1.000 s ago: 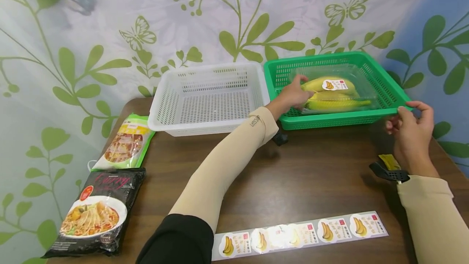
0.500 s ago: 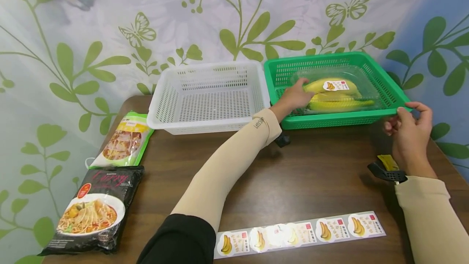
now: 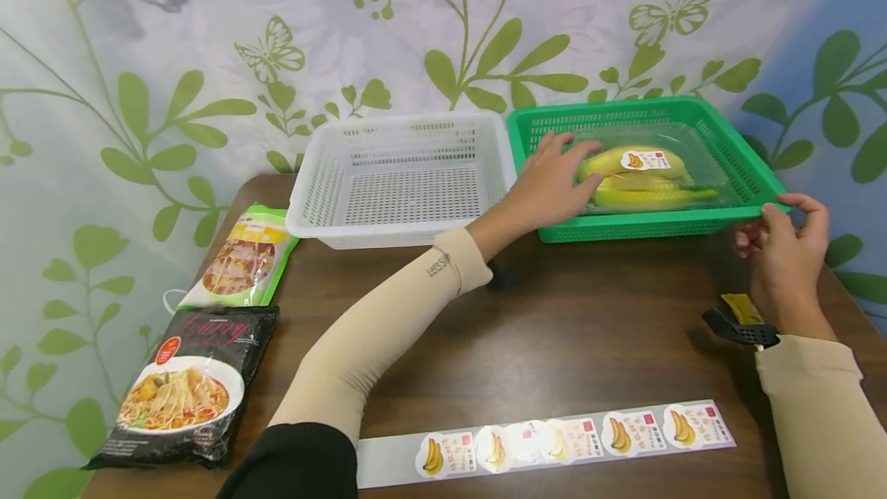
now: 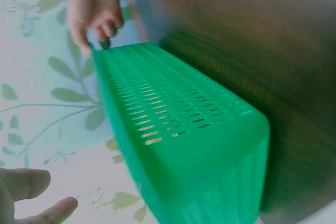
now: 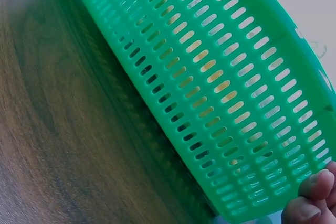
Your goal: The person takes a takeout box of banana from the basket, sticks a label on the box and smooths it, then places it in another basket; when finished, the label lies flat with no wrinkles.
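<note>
My left hand point(image 3: 547, 183) hovers over the left front of the green basket point(image 3: 651, 227) with its fingers spread, holding nothing. Two of its fingertips show at the lower left of the left wrist view. Inside the basket lies a clear plastic box point(image 3: 717, 175) of bananas point(image 3: 654, 195), with a banana sticker point(image 3: 644, 160) on its lid. The thumb and fingers of my right hand point(image 3: 790, 252) pinch the basket's front right corner. In the right wrist view, the slotted basket wall point(image 5: 210, 77) fills most of the picture, with my right fingertips at the lower right corner.
Left of the green basket stands a white basket point(image 3: 398, 236). A green-edged food bag point(image 3: 242, 260) and a black curry noodle bag point(image 3: 187, 383) lie at the table's left. A strip of banana stickers point(image 3: 554, 441) lies along the front of the brown table point(image 3: 554, 345).
My left hand has let go of the left end of the banana box and drawn back up and left. My right hand keeps its grip on the basket corner.
</note>
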`<state>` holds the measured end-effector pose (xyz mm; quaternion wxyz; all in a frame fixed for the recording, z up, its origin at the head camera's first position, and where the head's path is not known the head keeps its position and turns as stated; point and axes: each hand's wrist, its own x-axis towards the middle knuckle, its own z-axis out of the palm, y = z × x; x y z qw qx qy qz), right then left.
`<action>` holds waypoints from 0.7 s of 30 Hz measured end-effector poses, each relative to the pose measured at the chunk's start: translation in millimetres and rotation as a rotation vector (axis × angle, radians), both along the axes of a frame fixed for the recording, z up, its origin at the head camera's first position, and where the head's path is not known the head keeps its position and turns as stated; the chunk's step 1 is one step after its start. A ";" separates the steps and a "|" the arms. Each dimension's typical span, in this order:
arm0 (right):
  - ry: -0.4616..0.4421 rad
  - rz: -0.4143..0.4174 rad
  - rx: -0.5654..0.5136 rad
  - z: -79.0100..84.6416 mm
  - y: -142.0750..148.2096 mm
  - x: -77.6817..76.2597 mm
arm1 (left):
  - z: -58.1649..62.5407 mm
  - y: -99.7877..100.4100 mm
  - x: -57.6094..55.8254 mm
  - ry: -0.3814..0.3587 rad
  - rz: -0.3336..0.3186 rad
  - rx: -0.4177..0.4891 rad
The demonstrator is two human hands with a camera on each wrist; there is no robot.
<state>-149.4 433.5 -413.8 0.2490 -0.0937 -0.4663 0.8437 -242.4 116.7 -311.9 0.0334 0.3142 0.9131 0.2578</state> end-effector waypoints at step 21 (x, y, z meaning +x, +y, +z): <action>-0.398 -0.404 0.992 38.0 -8.7 37.3 | -30.4 -155.2 87.2 0.180 0.036 0.090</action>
